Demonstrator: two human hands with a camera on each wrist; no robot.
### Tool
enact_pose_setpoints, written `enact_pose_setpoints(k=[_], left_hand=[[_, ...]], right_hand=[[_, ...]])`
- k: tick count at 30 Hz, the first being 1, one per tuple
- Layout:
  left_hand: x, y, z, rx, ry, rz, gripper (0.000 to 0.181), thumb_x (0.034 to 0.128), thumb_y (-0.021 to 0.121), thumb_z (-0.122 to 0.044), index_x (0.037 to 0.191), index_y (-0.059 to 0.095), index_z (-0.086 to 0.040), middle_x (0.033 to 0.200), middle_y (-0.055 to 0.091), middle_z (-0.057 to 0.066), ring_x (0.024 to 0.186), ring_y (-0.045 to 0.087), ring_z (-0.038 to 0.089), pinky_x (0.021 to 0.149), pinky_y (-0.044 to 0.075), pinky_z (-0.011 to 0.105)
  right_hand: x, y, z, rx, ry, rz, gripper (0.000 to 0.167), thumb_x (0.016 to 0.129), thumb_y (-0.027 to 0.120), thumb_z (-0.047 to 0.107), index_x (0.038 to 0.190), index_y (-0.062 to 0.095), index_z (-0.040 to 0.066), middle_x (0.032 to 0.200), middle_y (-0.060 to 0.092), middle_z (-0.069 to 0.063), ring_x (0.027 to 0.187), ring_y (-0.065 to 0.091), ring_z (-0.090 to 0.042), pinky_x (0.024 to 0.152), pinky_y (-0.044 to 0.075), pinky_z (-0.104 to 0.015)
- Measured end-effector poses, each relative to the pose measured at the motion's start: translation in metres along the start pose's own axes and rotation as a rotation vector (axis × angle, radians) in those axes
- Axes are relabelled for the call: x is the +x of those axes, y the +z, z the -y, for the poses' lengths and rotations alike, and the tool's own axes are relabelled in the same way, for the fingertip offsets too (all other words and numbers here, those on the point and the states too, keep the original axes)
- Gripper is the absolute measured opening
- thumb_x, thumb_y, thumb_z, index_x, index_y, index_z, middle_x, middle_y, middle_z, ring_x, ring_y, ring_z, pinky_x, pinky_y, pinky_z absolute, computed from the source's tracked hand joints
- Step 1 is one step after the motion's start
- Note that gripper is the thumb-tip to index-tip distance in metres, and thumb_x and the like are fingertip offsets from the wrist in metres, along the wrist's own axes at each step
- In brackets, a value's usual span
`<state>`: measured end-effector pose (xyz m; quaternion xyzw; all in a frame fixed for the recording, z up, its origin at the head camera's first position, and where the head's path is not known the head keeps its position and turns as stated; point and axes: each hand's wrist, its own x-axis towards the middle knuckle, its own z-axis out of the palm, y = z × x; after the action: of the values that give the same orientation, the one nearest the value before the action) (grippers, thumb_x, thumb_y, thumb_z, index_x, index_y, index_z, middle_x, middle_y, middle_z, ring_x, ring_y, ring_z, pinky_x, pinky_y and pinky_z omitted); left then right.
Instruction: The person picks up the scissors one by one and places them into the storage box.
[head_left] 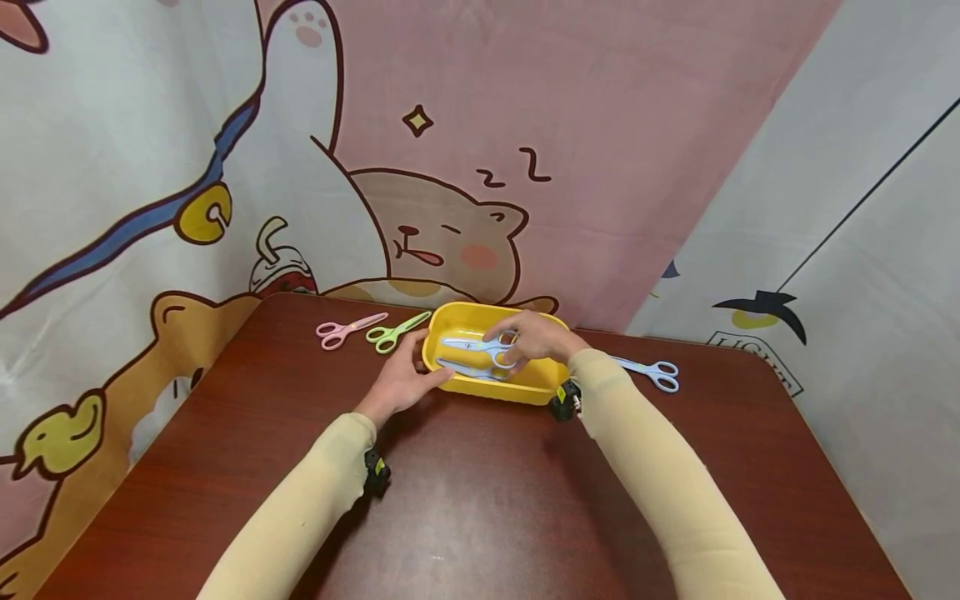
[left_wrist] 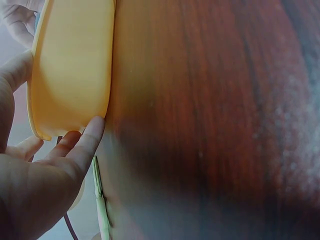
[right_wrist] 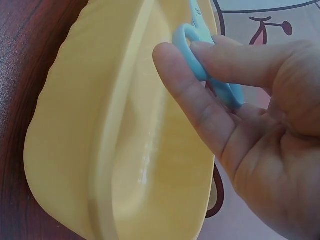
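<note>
A yellow plastic basket point(head_left: 525, 394) stands near the back of the table. My left hand point(head_left: 401, 382) grips its left end, thumb at the front rim and fingers against the end wall in the left wrist view. Over the basket, my right hand point(head_left: 534, 335) pinches light blue scissors point(right_wrist: 191, 52) by the handle loops between thumb and finger. Their blades point left, above the basket's floor. Below them in the basket lies what looks like a second light blue pair point(head_left: 463, 368), partly hidden.
Pink scissors point(head_left: 349, 330) and green scissors point(head_left: 397, 333) lie left of the basket. Another light blue pair of scissors point(head_left: 654, 372) lies to its right, partly behind the right sleeve. A cartoon-printed cloth point(head_left: 600, 167) hangs behind the dark wooden table point(head_left: 480, 500).
</note>
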<state>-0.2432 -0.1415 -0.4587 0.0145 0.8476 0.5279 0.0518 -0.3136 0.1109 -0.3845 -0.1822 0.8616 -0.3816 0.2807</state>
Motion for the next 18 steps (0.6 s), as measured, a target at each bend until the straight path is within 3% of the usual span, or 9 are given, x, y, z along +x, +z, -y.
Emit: enact_pose_setpoints(k=[4,11,18], left_hand=[[-0.0005,0.0002,-0.0006,0.006,-0.009,-0.001,0.087,0.0894,0.083,-0.031,0.159,0.032,-0.014,0.147,0.053,0.012,0.117,0.06,0.028,0.101,0.049,0.043],[-0.0008,-0.0004,-0.0007,-0.004,-0.003,0.004,0.087,0.0894,0.083,-0.03,0.158,0.033,-0.015,0.145,0.054,0.012,0.116,0.062,0.027,0.098,0.051,0.041],[-0.0014,-0.0008,-0.0014,-0.015,0.004,0.007,0.087,0.0895,0.083,-0.029,0.159,0.033,-0.014,0.147,0.053,0.012,0.117,0.062,0.027,0.097,0.052,0.041]], right_hand=[[0.0027,0.0016,0.0009,0.003,0.007,0.021,0.046,0.089,0.068,-0.011,0.133,0.068,0.004,0.139,0.056,-0.025,0.127,0.056,-0.035,0.076,0.062,-0.037],[0.0073,0.0019,-0.0003,-0.027,0.035,0.044,0.047,0.088,0.066,-0.011,0.132,0.069,0.005,0.133,0.055,-0.026,0.091,0.07,-0.027,0.075,0.062,-0.037],[0.0079,0.0018,-0.0008,-0.063,0.053,0.041,0.048,0.085,0.066,-0.012,0.128,0.071,0.007,0.133,0.058,-0.025,0.08,0.071,-0.023,0.074,0.062,-0.037]])
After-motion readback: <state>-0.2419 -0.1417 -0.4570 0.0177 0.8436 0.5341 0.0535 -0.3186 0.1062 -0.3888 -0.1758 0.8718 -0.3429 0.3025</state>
